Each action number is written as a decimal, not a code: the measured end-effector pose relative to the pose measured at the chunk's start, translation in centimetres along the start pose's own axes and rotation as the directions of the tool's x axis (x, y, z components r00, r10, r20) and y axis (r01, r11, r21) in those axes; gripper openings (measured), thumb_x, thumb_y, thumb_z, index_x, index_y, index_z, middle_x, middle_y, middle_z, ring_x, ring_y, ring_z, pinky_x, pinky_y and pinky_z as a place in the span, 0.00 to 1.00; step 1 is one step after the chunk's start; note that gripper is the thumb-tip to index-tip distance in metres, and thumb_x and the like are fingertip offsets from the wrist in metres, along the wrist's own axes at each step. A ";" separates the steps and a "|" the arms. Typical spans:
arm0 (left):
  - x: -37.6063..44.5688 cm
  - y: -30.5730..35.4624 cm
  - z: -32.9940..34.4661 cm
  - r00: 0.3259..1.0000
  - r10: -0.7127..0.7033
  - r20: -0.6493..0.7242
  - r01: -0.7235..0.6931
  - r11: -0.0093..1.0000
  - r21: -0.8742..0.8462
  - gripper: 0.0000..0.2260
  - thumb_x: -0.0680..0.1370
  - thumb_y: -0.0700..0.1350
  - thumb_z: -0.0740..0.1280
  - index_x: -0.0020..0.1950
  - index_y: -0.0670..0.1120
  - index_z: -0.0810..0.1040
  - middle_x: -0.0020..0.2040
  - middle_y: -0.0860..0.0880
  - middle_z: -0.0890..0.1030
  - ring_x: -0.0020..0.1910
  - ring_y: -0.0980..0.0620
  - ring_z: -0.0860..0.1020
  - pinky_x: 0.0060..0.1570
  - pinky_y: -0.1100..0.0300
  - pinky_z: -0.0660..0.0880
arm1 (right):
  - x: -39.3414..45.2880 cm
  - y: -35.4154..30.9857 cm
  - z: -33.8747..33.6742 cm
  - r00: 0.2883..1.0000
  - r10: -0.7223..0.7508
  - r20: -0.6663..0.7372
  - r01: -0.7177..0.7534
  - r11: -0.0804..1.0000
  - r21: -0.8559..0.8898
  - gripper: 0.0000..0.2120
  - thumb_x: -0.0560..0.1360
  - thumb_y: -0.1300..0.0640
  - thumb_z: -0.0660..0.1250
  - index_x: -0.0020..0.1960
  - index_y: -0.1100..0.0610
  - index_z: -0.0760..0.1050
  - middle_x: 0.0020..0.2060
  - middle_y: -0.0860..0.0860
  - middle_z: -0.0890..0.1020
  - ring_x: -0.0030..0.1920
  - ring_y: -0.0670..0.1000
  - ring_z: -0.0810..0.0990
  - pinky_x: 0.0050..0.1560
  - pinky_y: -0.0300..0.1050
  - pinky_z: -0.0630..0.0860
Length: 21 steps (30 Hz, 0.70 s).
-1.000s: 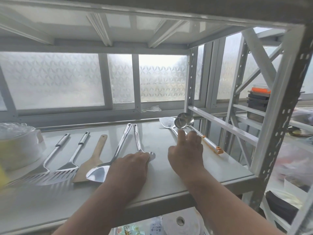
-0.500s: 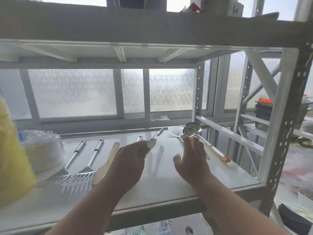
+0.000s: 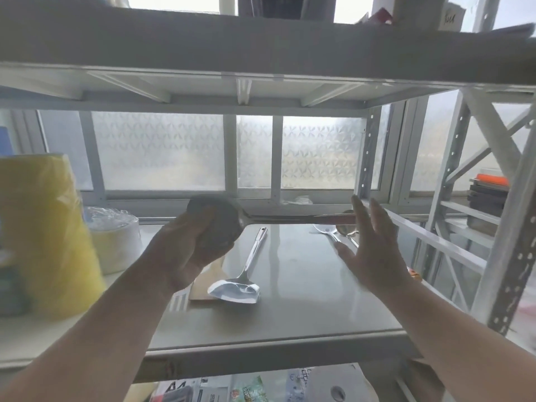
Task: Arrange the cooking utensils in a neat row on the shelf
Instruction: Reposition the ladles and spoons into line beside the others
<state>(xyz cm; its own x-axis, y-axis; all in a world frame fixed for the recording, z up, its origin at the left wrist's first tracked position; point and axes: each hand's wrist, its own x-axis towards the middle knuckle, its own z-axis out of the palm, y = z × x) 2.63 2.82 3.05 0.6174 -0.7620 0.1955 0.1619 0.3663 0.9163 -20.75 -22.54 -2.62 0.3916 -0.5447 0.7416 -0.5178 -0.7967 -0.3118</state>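
My left hand (image 3: 185,256) is raised above the grey shelf (image 3: 304,309) and closed around the round bowl of a steel ladle (image 3: 223,224). Its long handle runs level to the right, and the tip ends at the fingers of my right hand (image 3: 374,250), which is spread flat. Whether those fingers touch the handle I cannot tell. A steel spatula (image 3: 236,290) lies on the shelf with its handle pointing back. Beside it a wooden spatula (image 3: 201,290) is half hidden by my left wrist. A steel spoon (image 3: 324,230) and a second ladle (image 3: 346,229) rest at the back right.
A yellow bag (image 3: 43,233) and a wrapped stack of white bowls (image 3: 116,239) stand at the left of the shelf. The upper shelf (image 3: 261,47) hangs low overhead. A perforated steel post (image 3: 510,256) bounds the right side, with dark boxes (image 3: 487,195) beyond.
My left hand has lifted the ladle off the shelf and turned it level. My right hand rose from the shelf and spread by the handle's tip. The camera tilted upward.
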 end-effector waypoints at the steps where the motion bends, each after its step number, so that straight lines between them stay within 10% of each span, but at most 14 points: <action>1: -0.1 -0.1 -0.1 1.000 -0.015 0.002 0.015 1.000 -0.019 0.17 0.85 0.48 0.66 0.43 0.53 0.91 0.50 0.46 0.88 0.53 0.44 0.83 0.59 0.49 0.77 | 0.0 0.1 -0.1 1.000 -0.030 0.001 0.030 0.999 0.032 0.40 0.78 0.52 0.74 0.83 0.48 0.57 0.81 0.58 0.60 0.78 0.54 0.59 0.74 0.56 0.64; 8: 1.2 -0.6 0.1 0.982 -0.113 -0.148 0.087 0.982 -0.169 0.10 0.84 0.51 0.69 0.52 0.45 0.83 0.47 0.48 0.89 0.44 0.45 0.90 0.39 0.57 0.86 | -0.8 1.6 -0.2 0.979 -0.181 -0.092 0.181 0.984 -0.009 0.14 0.76 0.55 0.74 0.60 0.56 0.79 0.53 0.52 0.81 0.54 0.58 0.80 0.57 0.50 0.76; 12: 2.4 -0.4 0.7 0.997 -0.047 -0.066 0.026 0.956 -0.291 0.32 0.79 0.69 0.65 0.62 0.41 0.83 0.62 0.41 0.86 0.62 0.39 0.85 0.59 0.44 0.81 | -2.2 -0.2 0.0 0.995 -0.092 -0.028 0.094 0.993 0.070 0.07 0.78 0.54 0.73 0.53 0.56 0.80 0.42 0.50 0.82 0.42 0.57 0.81 0.43 0.49 0.77; 17: 3.3 -1.8 5.5 0.985 -0.048 0.165 0.036 0.997 0.074 0.33 0.76 0.73 0.64 0.72 0.54 0.81 0.70 0.54 0.83 0.71 0.49 0.79 0.72 0.42 0.71 | -3.3 -3.7 1.1 0.948 0.199 0.249 -0.240 0.959 0.148 0.13 0.84 0.48 0.62 0.44 0.53 0.73 0.34 0.51 0.80 0.38 0.59 0.77 0.39 0.52 0.71; 21: 3.3 -4.8 8.8 0.965 -0.076 0.250 -0.040 0.903 0.427 0.20 0.78 0.64 0.71 0.62 0.52 0.84 0.66 0.54 0.82 0.64 0.53 0.79 0.64 0.53 0.73 | -3.2 -6.0 1.6 0.759 0.386 0.523 -0.589 0.749 0.302 0.24 0.84 0.40 0.58 0.47 0.60 0.77 0.32 0.53 0.83 0.30 0.56 0.79 0.34 0.47 0.77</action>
<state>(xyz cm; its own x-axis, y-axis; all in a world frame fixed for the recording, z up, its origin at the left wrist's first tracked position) -2.88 -6.13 2.39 0.3909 -0.8969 0.2067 -0.2074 0.1329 0.9692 -17.67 -16.43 -4.02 0.4955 -0.8585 0.1319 -0.3890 -0.3551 -0.8501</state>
